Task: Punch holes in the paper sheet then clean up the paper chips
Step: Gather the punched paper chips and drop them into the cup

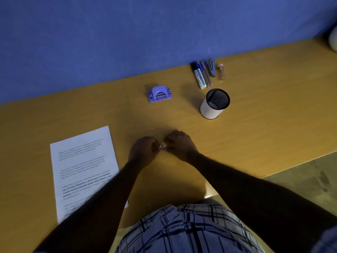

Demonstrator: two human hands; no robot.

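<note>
Desk (255, 128) spreads under you. Paper sheet (82, 161) lies flat at eight o'clock from your hands. Your left hand (144, 151) and right hand (179, 145) curl close together at centre; whether either pinches anything cannot be told. Hole punch (159, 94) sits at twelve o'clock. Paper chips (163, 146) show white between your two hands.

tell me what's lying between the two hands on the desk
A few small white paper chips lie on the desk in the narrow gap between the left hand and the right hand, as the head view shows.
</note>
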